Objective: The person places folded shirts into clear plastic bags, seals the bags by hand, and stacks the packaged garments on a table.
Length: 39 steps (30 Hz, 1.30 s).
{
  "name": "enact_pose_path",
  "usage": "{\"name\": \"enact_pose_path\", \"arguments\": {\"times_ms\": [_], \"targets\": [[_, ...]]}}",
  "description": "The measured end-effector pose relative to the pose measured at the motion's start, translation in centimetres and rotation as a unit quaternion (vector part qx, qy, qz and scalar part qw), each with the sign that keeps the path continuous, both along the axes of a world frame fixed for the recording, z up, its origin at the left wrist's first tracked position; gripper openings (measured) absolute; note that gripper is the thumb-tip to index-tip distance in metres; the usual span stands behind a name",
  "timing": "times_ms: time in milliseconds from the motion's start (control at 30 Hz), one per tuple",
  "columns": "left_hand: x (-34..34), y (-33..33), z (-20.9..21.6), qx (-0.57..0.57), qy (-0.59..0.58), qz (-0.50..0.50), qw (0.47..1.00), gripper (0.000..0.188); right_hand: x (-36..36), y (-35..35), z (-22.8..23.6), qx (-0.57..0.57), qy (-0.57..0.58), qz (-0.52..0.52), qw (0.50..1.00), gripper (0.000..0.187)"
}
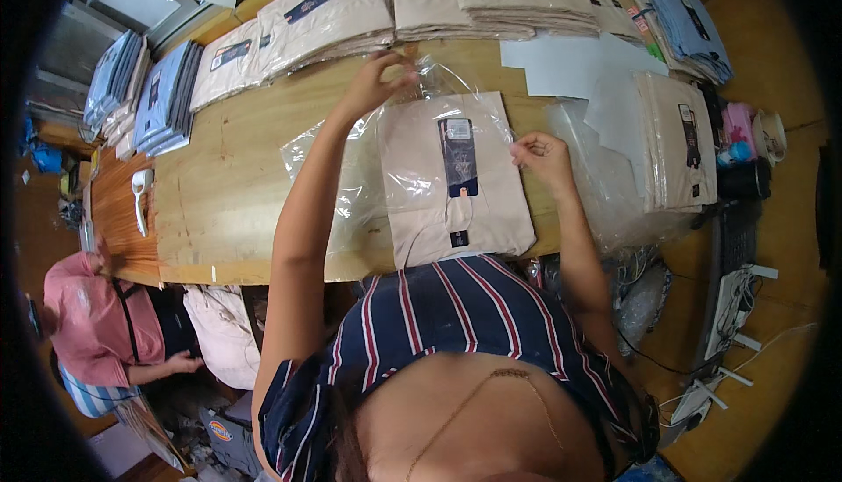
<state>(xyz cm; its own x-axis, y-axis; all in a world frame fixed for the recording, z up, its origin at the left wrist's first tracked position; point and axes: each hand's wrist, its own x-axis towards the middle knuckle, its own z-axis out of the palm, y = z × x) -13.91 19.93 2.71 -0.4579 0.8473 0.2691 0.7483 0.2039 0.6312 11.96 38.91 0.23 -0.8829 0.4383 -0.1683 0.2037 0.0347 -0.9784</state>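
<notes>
A folded beige garment [413, 156] lies on the wooden table in front of me, with a dark hang tag [458, 177] on its upper face and a small dark label lower down. Clear plastic bag film [346, 166] spreads to its left and partly over it. Beyond the garment's far left corner, my left hand [383, 83] is closed, its curled fingers gripping the bag's film. My right hand [542, 156] is at the garment's right edge with thumb and fingers pinched together. Whatever is between those fingertips is too small to make out.
Stacks of bagged beige garments [329, 21] line the table's far side, with blue stacks [165, 100] at left and a blue one [682, 21] at far right. Another beige stack [671, 140] stands right, beside white sheets [561, 65]. A person in pink [105, 320] sits at left.
</notes>
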Motion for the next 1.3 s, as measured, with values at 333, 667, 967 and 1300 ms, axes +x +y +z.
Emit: {"name": "enact_pose_path", "arguments": {"times_ms": [333,667,967,1300], "targets": [[-1.7,6.4,5.1,-0.129,-0.241,-0.213,0.938,0.029,-0.5,0.4,2.7,-0.09,0.126,-0.14,0.978,0.016],[1.0,0.4,13.1,0.045,-0.112,-0.07,0.99,0.054,-4.3,1.7,9.7,-0.086,0.27,-0.177,0.942,0.011],[3.0,0.1,16.7,0.306,-0.2,0.033,0.93,0.019,-5.9,1.4,15.8,-0.005,0.36,-0.121,0.925,0.02],[3.8,-2.3,20.4,0.366,-0.114,0.058,0.922,0.018,-7.0,0.1,20.1,0.056,0.417,-0.075,0.904,0.047]]}}
